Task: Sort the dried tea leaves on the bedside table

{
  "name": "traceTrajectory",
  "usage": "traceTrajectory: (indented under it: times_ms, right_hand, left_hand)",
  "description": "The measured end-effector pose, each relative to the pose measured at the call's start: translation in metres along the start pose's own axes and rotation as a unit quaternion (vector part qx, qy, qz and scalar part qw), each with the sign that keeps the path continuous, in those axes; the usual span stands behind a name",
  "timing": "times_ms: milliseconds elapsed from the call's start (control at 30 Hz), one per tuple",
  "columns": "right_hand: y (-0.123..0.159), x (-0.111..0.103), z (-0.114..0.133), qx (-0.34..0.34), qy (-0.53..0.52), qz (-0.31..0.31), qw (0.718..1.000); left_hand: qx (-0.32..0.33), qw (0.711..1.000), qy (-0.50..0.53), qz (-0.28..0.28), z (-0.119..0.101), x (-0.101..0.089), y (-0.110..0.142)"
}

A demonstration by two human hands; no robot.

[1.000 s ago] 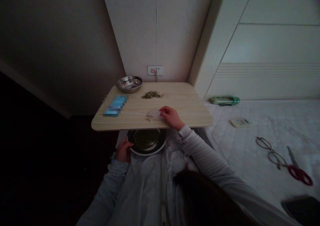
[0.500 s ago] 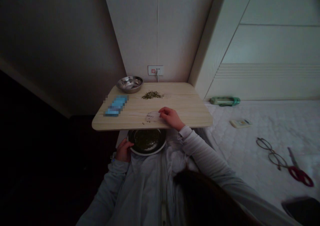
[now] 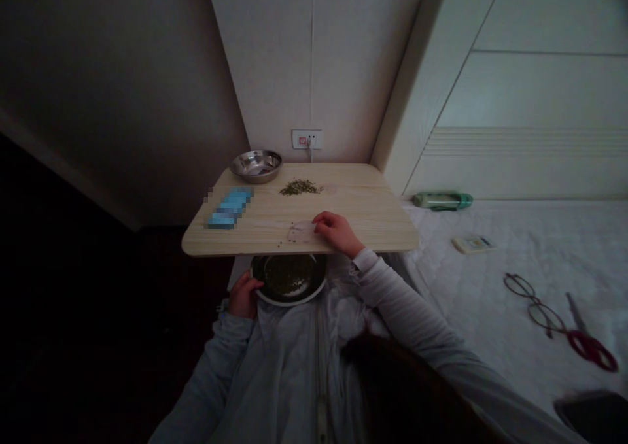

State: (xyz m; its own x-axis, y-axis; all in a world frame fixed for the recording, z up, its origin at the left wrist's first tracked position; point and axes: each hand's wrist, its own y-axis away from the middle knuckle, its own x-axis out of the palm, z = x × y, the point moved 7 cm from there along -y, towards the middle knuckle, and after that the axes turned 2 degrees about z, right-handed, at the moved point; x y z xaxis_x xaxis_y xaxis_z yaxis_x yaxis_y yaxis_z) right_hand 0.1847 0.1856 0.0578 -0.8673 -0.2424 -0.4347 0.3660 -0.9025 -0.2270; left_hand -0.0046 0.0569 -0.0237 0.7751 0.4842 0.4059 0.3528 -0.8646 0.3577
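My left hand (image 3: 244, 295) is closed on the left rim of a bowl (image 3: 304, 298) with a pale rim and dark inside, resting on my lap under the table edge. Small green grains (image 3: 288, 273) cover much of its bottom. Above the front of the table, my right hand (image 3: 337, 231) pinches the right side of a thin, clear plastic piece (image 3: 301, 231). A few dark grains lie at or beside that piece; whether they are on it or under it is unclear. Farther back on the tabletop sits a loose pile of green grains (image 3: 300, 187).
A steel bowl (image 3: 256, 167) stands at the back left of the wooden table (image 3: 363, 202), with a blurred-out phone (image 3: 229, 207) before it. On the bed at right lie a green bottle (image 3: 442, 201), a small pale box (image 3: 473, 244), eyeglasses (image 3: 534, 303) and red-handled scissors (image 3: 591, 349).
Both hands keep their places. The few grains around the plastic piece lie slightly differently, and the whole view has shifted a little.
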Motion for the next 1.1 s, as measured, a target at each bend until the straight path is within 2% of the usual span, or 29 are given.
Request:
traceTrajectory:
  times_ms: [300, 667, 867, 1100]
  right_hand:
    - [0.001, 0.002, 0.005, 0.01, -0.021, 0.007, 1.0]
    - [0.0, 0.027, 0.018, -0.013, -0.025, 0.023, 0.999]
    - [0.002, 0.025, 0.02, -0.018, 0.001, 0.02, 1.0]
    - [0.003, 0.027, 0.024, -0.024, 0.028, 0.041, 0.999]
  left_hand:
    - [-0.003, 1.0, -0.009, -0.004, -0.001, 0.001, 0.002]
    - [0.022, 0.999, -0.001, -0.024, 0.0, -0.011, -0.002]
    - [0.034, 0.999, 0.019, -0.028, -0.001, -0.012, -0.003]
    - [0.051, 0.998, 0.009, -0.032, 0.002, -0.021, -0.01]
